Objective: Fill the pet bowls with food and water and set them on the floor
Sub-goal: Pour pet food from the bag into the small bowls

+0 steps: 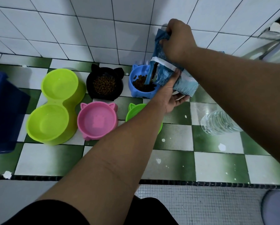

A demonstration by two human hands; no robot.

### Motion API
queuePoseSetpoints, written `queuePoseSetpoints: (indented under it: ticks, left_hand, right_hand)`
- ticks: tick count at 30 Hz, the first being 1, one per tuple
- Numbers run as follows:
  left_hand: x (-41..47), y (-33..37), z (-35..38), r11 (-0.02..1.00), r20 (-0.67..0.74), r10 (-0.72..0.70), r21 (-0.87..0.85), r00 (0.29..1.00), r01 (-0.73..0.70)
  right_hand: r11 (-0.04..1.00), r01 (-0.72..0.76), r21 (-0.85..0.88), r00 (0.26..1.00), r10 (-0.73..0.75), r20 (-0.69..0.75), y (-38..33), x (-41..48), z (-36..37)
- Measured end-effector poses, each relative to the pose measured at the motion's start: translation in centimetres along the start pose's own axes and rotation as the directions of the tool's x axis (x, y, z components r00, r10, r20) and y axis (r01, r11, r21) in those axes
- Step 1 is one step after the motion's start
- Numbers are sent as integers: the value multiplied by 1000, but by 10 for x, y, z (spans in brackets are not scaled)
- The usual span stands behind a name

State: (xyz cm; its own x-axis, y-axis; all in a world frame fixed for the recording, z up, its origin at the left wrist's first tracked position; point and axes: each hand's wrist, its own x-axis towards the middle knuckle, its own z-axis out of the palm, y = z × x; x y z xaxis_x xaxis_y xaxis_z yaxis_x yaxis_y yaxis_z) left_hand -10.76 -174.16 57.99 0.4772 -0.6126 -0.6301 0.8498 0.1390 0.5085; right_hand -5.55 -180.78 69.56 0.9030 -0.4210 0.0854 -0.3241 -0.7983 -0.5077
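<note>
both bare forearms reach forward and converge up ahead. the left hand [171, 93] lies palm up, fingers curled in a cupping grip, thumb pressed upward. the right hand [178, 39] is higher, knuckles toward the camera, fingers pinched closed, wrist bent slightly downward.

Beside the smooth plastic blue bowl [141, 82]: a matt black bowl [104, 84], a crinkled glossy foil bag [171, 69] over it, a clear ribbed plastic bottle [218, 122] to its right, all on glazed green-and-white tiles [176, 163]
</note>
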Motion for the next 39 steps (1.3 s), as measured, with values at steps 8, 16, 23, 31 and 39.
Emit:
queuePoseSetpoints:
  ticks: [8, 16, 23, 31, 39]
  left_hand:
    - [-2, 2, -1, 988, -28, 23, 153, 999, -18]
    - [-6, 11, 11, 962, -98, 78, 269, 992, -49]
    - [-36, 20, 15, 955, -92, 141, 274, 986, -111]
    - [-89, 23, -17, 952, -47, 187, 257, 981, -169]
    - [-156, 1, -70, 971, -45, 182, 169, 982, -172]
  right_hand:
    - [988, -79, 133, 996, 85, -40, 12, -15, -18]
    - [976, -124, 177, 974, 154, -164, 25, -23, -31]
    - [976, -89, 200, 961, 137, -242, 9, -36, -46]
    - [988, 0, 151, 959, 43, -281, -50, -82, -48]
    - [989, 76, 125, 974, -47, -222, -99, -131, -10]
